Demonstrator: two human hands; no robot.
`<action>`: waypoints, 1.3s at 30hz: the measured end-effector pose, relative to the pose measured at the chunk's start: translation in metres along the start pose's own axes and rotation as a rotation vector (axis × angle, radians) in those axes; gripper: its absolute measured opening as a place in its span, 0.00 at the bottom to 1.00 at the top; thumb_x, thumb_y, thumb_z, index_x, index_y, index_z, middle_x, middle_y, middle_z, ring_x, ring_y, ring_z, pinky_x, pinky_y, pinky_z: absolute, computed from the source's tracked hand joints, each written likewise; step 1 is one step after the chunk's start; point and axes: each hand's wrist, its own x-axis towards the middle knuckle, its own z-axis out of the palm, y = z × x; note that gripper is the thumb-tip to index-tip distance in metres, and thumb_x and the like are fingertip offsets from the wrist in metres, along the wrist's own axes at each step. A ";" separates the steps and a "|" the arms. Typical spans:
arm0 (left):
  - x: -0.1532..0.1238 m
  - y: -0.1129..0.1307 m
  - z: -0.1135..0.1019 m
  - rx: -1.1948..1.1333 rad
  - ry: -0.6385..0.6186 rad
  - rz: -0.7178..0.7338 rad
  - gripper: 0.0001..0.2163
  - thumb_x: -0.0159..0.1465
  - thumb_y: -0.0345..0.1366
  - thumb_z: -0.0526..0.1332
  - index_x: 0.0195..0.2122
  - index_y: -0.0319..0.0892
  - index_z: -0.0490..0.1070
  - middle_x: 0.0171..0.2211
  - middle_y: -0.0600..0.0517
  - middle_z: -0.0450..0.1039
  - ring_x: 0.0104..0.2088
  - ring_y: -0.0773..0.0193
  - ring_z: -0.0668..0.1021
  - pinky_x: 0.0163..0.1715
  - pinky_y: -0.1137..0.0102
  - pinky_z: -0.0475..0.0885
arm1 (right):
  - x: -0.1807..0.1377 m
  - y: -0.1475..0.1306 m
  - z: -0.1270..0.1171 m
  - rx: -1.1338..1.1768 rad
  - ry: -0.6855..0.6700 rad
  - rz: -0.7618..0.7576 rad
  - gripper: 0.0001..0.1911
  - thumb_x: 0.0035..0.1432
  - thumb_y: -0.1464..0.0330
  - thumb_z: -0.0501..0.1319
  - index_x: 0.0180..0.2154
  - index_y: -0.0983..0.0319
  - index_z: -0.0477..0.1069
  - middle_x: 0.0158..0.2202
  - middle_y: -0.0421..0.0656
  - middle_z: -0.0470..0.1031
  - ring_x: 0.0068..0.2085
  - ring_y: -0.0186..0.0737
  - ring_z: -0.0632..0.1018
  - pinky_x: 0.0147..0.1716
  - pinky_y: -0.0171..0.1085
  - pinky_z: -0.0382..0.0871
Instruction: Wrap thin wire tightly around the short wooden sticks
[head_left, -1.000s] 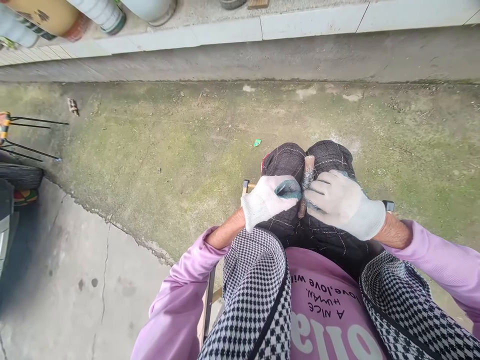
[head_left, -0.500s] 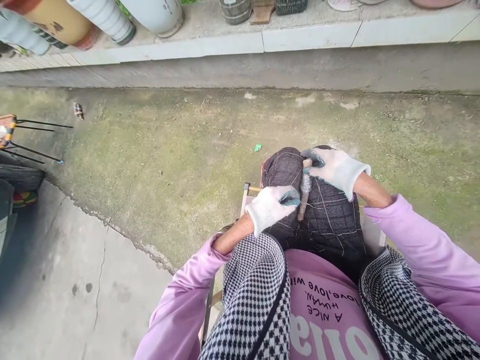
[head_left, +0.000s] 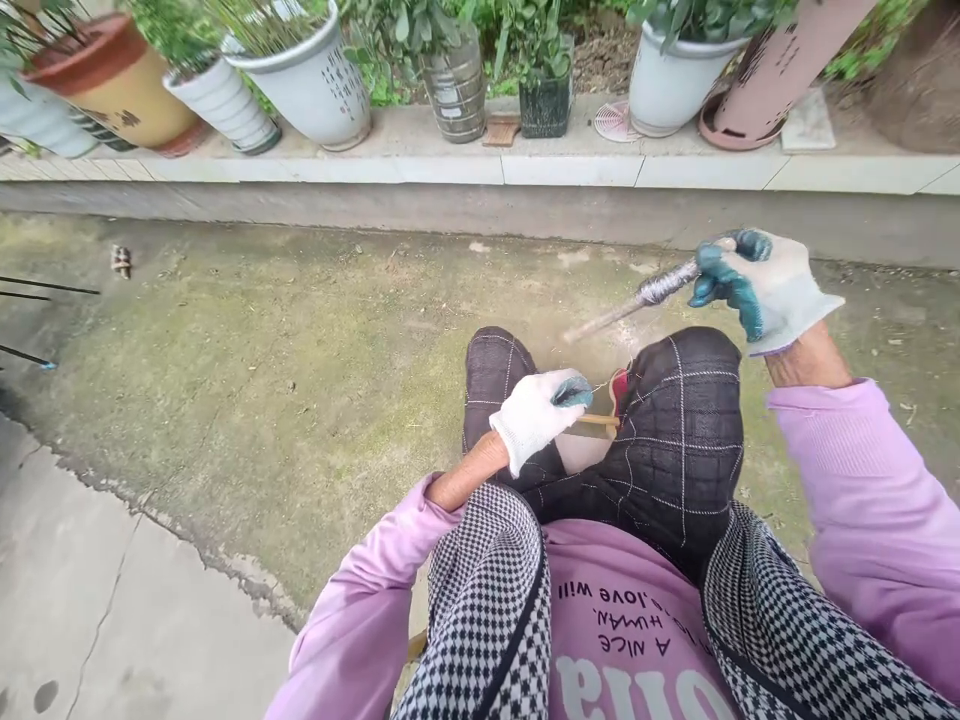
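Observation:
A stick wound with silvery wire (head_left: 664, 285) is in my right hand (head_left: 757, 285), raised to the right above the knee. The gloved fingers are closed round its upper end, and its bare lower end points left and down. My left hand (head_left: 541, 412), in the same kind of white glove with blue-green fingers, is closed in a pinch over the lap. A thin strand of wire (head_left: 604, 386) leaves its fingertips towards the right; where it runs beyond that is too fine to follow. The dark checked trousers (head_left: 686, 430) lie beneath both hands.
Potted plants, among them a white pot (head_left: 311, 90), line a tiled ledge (head_left: 450, 168) ahead. Mossy concrete ground (head_left: 300, 340) lies between the ledge and my knees. Thin black legs (head_left: 49, 290) of some furniture reach in at the left. A wooden bar (head_left: 598, 419) shows between my thighs.
My right hand has lifted the wire-wound stick off my lap, up and to the right, and tilted it. My left hand stays almost in place. The knees have spread apart; the view has tipped up.

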 end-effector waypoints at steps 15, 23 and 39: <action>0.143 0.002 -0.057 0.277 0.468 0.120 0.23 0.71 0.37 0.69 0.67 0.44 0.78 0.67 0.41 0.80 0.68 0.45 0.78 0.72 0.53 0.71 | 0.078 0.016 0.046 0.267 -0.057 -0.219 0.18 0.51 0.62 0.81 0.38 0.57 0.76 0.31 0.36 0.75 0.26 0.36 0.77 0.26 0.39 0.79; 0.178 -0.061 -0.031 -0.774 -0.133 -0.100 0.23 0.64 0.51 0.74 0.50 0.38 0.76 0.37 0.49 0.81 0.29 0.63 0.81 0.35 0.65 0.81 | 0.078 0.065 0.088 0.168 -0.253 -0.158 0.21 0.57 0.49 0.76 0.41 0.56 0.76 0.36 0.41 0.80 0.35 0.43 0.82 0.36 0.43 0.86; 0.186 -0.075 -0.041 -1.284 0.251 -0.434 0.05 0.71 0.33 0.69 0.43 0.41 0.74 0.28 0.53 0.80 0.25 0.64 0.83 0.36 0.68 0.83 | 0.076 0.094 0.077 -0.521 -0.113 -0.190 0.15 0.61 0.59 0.66 0.47 0.56 0.84 0.49 0.52 0.87 0.52 0.58 0.85 0.52 0.51 0.82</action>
